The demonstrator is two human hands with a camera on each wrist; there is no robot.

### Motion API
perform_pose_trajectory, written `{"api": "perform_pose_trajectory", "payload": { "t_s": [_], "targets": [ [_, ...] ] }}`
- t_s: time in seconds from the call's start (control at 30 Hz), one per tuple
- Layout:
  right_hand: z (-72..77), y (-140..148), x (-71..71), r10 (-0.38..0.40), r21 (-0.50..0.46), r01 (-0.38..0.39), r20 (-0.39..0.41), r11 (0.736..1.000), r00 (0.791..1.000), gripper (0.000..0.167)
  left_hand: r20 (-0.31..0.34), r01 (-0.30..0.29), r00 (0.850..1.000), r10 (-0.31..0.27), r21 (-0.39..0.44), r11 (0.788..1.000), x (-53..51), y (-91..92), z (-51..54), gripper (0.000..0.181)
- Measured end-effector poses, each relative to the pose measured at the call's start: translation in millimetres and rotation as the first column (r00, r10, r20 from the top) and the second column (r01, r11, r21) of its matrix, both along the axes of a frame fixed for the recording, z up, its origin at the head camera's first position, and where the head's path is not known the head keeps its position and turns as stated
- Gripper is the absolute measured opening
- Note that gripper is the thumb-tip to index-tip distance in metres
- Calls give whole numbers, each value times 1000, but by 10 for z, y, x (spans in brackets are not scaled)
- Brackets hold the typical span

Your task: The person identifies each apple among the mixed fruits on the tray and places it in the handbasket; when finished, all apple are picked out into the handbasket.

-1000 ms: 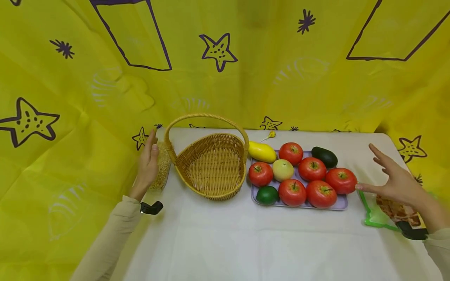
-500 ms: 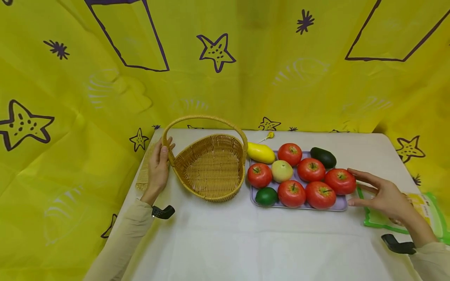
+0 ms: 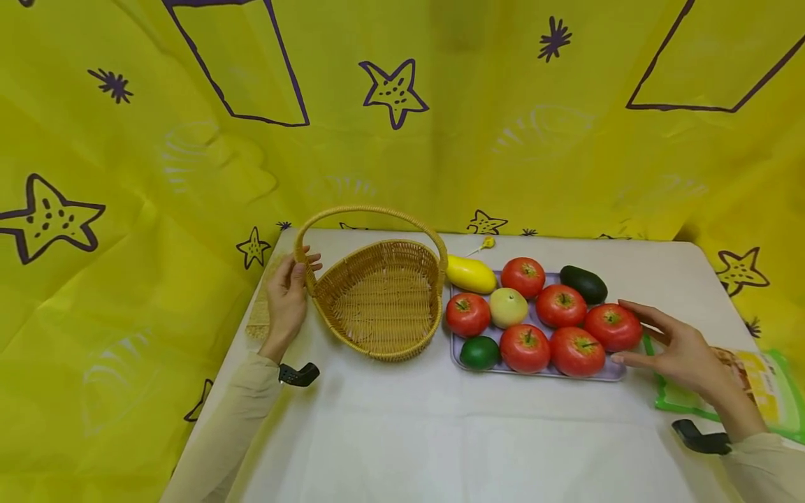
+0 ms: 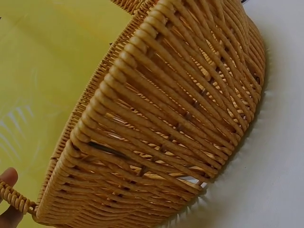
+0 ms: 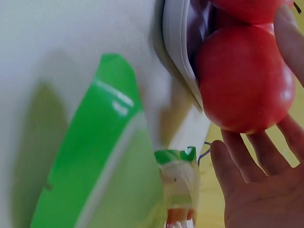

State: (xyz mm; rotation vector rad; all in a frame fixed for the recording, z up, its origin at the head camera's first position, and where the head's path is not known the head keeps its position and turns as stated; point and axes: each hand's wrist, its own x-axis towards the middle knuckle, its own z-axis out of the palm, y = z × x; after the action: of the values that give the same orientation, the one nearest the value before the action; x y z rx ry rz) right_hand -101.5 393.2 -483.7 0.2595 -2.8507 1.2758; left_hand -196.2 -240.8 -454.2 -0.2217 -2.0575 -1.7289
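My left hand (image 3: pixel 289 297) is at the left base of the handle of a wicker basket (image 3: pixel 383 307), thumb in front and fingers behind; the left wrist view shows the handle (image 4: pixel 16 197) between fingertips. The basket shows nothing inside. To its right, a lilac tray (image 3: pixel 606 370) carries several red apples (image 3: pixel 560 305), a pale yellow-green round fruit (image 3: pixel 508 307) and a small green fruit (image 3: pixel 480 353). My right hand (image 3: pixel 685 356) curls round the rightmost red apple (image 3: pixel 613 327), index finger at its far side and thumb at its near side; fingers lie against it in the right wrist view.
A long yellow fruit (image 3: pixel 470 274) and a dark green oval one (image 3: pixel 583 284) lie at the tray's far edge. Behind is a lollipop (image 3: pixel 487 243). A green-edged plastic bag (image 3: pixel 770 388) lies under the right forearm, a grainy tan pack (image 3: pixel 258 318) beside the left hand.
My left hand has moved right from beside the grainy pack onto the basket handle. My right hand has come left and closed round the rightmost apple. Basket and tray stay put.
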Motion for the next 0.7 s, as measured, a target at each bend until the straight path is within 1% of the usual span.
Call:
{"api": "perform_pose_trajectory", "payload": {
  "t_s": [0.07, 0.27, 0.37, 0.47, 0.6, 0.7],
  "targets": [
    [-15, -22, -24, -3, 17, 3, -27, 1000, 1000, 95, -16, -4, 1000, 4, 6, 1000, -10, -2, -20, 36],
    [-35, -43, -73, -39, 50, 42, -59, 998, 997, 90, -60, -21, 998, 23, 21, 1000, -36, 16, -52, 33],
    [-33, -47, -90, -55, 28, 57, -62, 998, 997, 90, -73, -31, 997, 33, 34, 999, -45, 32, -67, 32],
    [-9, -57, -86, -84, -9, 84, -42, 996, 996, 91, -79, -47, 996, 49, 35, 998, -44, 42, -82, 32],
    [78, -69, -67, -127, -46, 126, -16, 991, 992, 92, -79, -62, 995, 64, 28, 998, -40, 51, -95, 32],
    [162, -83, -76, -134, -75, 132, -19, 988, 991, 89, -72, -68, 995, 71, 33, 997, -36, 52, -99, 32]
  ]
}}
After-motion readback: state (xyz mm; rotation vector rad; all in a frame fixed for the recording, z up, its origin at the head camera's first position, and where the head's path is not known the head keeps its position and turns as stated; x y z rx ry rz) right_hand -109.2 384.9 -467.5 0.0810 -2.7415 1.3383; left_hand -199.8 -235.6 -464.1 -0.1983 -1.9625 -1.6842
